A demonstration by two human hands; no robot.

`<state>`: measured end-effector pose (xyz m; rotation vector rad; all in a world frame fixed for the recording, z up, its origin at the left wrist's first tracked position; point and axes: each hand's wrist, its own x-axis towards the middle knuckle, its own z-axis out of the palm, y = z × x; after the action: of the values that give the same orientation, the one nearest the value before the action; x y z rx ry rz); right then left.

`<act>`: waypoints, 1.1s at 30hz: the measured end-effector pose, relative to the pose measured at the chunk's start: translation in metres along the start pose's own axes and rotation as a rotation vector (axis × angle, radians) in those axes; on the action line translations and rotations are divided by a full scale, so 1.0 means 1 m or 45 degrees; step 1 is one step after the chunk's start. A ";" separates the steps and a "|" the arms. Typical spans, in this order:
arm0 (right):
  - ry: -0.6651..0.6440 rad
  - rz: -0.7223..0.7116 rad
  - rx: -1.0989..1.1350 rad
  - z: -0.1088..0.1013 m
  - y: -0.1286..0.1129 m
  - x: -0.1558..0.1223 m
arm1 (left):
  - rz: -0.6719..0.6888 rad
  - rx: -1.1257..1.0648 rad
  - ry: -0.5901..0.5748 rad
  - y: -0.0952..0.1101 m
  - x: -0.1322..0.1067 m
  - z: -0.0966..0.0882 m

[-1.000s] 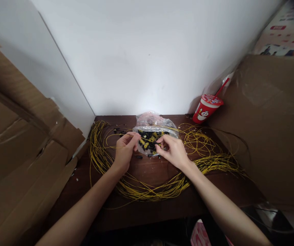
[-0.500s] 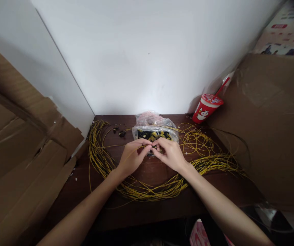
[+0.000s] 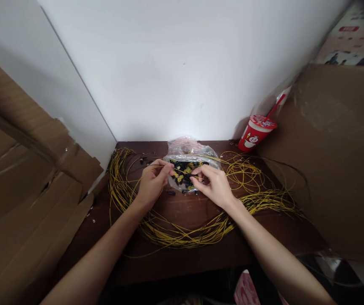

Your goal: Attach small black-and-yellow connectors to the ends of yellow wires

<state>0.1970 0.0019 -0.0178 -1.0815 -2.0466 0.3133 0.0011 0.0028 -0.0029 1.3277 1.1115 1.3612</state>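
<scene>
Both hands pinch one thin yellow wire: left hand and right hand, fingertips closed, above the plastic bag of connectors.

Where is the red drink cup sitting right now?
The red drink cup stands at the table's far right corner, against the white wall, beside the cardboard sheet.

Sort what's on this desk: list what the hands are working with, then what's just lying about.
In use:
- left hand, pinching a thin yellow wire
- right hand, fingertips on the same wire
- clear plastic bag of small black and yellow parts
- coiled bundle of yellow wires

Lying about:
- red paper cup with straw
- brown cardboard sheets
- dark wooden desk
</scene>
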 end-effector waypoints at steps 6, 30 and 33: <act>-0.052 0.024 -0.020 0.002 0.000 0.000 | -0.097 -0.127 -0.077 -0.003 0.001 0.001; -0.050 0.051 -0.017 0.001 -0.002 0.001 | -0.175 -0.188 0.097 0.000 0.004 -0.004; -0.097 0.041 -0.038 0.001 -0.002 0.000 | -0.190 -0.168 0.026 0.001 0.003 -0.003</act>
<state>0.1957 0.0009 -0.0174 -1.1376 -2.1084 0.3463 -0.0022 0.0055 -0.0016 1.1164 1.0925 1.3171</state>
